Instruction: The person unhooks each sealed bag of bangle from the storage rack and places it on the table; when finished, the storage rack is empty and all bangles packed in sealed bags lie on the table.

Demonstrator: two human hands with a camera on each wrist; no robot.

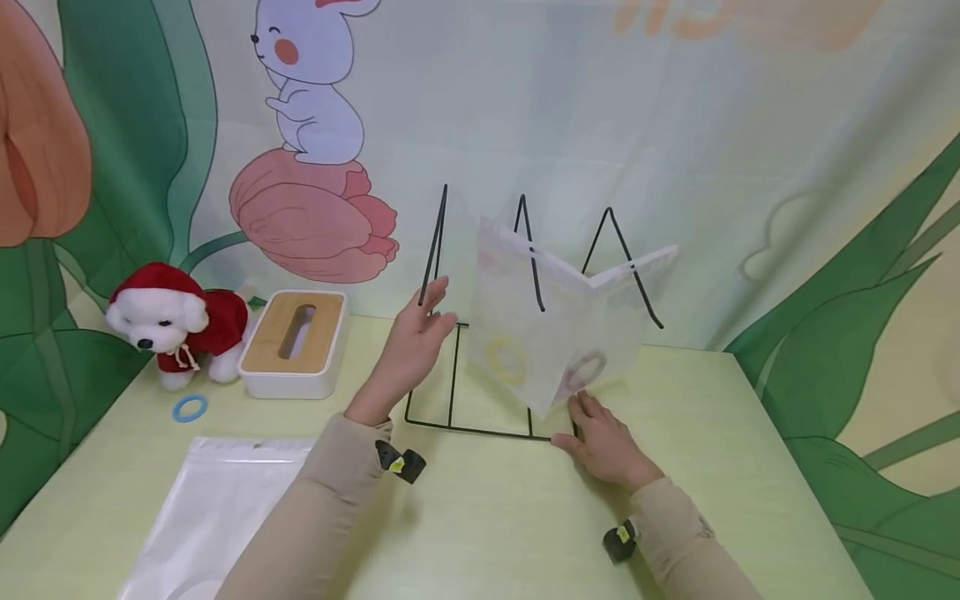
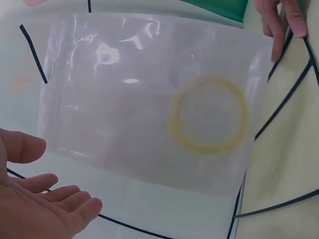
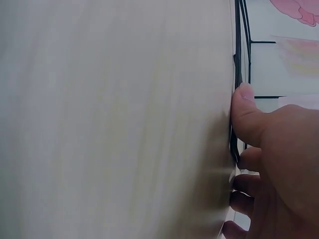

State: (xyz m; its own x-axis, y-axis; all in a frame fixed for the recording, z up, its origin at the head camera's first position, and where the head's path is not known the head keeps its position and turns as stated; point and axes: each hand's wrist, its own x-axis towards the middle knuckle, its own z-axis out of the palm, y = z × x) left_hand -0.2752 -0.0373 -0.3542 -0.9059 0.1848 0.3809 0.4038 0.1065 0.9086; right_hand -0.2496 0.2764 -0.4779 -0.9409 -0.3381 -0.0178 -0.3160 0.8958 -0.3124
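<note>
Fingers loose and empty, the left hand (image 1: 414,340) by the rack (image 1: 491,432), right hand (image 1: 606,442) gripping its base; cropped orange letters (image 1: 697,32) on the curtain (image 1: 450,100), pale table (image 1: 480,517) below. Left wrist: bag (image 2: 114,99) standing in the rack. Right wrist: thumb (image 3: 246,112) against the rack.

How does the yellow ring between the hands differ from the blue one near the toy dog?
The yellow ring shows hazily through a translucent bag, whereas the blue ring lies uncovered. The yellow ring sits steeply upright with the bag; the blue ring lies flat on the table. Both are round with an open middle.
</note>
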